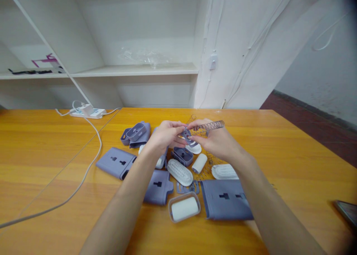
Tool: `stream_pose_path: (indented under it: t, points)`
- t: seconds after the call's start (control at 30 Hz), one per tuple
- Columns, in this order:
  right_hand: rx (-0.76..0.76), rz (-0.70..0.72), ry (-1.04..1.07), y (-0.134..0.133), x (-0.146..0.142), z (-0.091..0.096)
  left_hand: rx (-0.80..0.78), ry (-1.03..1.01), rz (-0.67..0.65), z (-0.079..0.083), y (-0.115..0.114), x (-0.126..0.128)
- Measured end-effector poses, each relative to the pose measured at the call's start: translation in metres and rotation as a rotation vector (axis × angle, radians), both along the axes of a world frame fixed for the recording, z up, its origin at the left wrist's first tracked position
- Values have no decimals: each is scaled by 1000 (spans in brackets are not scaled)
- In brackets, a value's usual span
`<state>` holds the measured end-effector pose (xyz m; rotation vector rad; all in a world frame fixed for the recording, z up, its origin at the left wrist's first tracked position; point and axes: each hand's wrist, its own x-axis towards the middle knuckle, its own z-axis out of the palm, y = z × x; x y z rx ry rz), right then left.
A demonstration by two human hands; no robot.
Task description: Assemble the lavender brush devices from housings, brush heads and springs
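- Component, a small grey-violet plate [188, 137], is held above the middle of the table [295, 147], between both hands.
- Left hand [166, 136]: thumb and fingers grasp the left end of the plate.
- Right hand [213, 139]: thumb and forefinger pinch the right side of the plate; a coil spring [214, 125] extends rightward over these fingers. Whether they also grip the spring, I cannot tell.
- Beneath the hands: a darker oval shell [182, 156], a white cylinder [199, 163] lying just right of it, and a white knobbly oval piece [180, 172] on the near side.
- To the right: a second white oval piece [224, 171], partly hidden by the right forearm.
- Near side: a translucent box [170, 211] containing a white block [185, 209], between two flat grey-violet cases, one left [157, 188], one right [223, 206].
- Further left: another flat case [115, 162]; beyond it, paired oval rings [137, 131].
- Far left: a white power strip [96, 113] with cable [100, 145].
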<state>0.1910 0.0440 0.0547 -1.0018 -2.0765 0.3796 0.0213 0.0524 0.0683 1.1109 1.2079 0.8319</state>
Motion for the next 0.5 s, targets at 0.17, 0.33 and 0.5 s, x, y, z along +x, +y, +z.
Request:
stream_pose_path:
  t: [0.17,0.33,0.5]
  points:
    - [-19,24,15,-1,-2,2,6,26,-5,1,-1,1]
    - [-8,19,14,-1,-1,2,1,17,9,-2,1,0]
    - [-19,26,-14,-1,-1,2,16,26,-20,-5,3,0]
